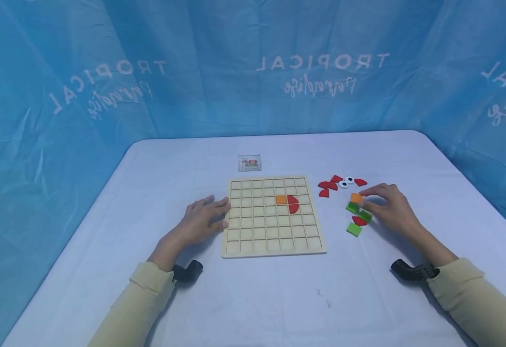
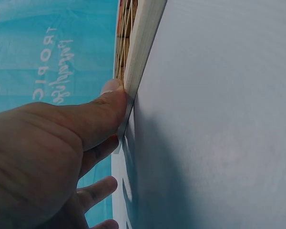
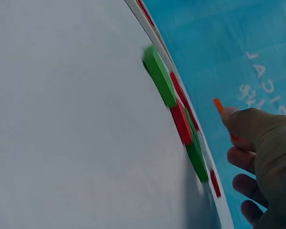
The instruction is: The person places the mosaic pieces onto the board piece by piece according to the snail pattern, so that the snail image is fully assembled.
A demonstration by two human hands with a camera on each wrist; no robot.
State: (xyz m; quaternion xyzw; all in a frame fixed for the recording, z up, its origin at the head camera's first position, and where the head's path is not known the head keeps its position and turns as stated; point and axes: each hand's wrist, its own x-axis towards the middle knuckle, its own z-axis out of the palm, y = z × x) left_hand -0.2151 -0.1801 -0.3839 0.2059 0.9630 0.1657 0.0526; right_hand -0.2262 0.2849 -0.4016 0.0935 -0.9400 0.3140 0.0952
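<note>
A wooden grid board [image 1: 259, 233] lies flat on the table, with an orange square tile [image 1: 281, 199] and two red rounded tiles [image 1: 293, 208] set in its cells. My left hand [image 1: 200, 222] touches the board's left edge with its thumb and fingertips, the other fingers spread, as the left wrist view shows. Between thumb and fingers, my right hand [image 1: 389, 208] pinches another orange square tile [image 1: 356, 198]. That tile is held above the table in the right wrist view. Beneath and near it lie green square tiles [image 1: 354, 229] and a red tile [image 1: 359, 220].
Several red rounded tiles [image 1: 324, 193] and two white eye tiles [image 1: 343, 184] lie right of the board's far corner. A small pattern card [image 1: 250, 163] rests beyond the board. Blue curtains [image 1: 218, 96] hang behind the white-covered table [image 1: 253, 299].
</note>
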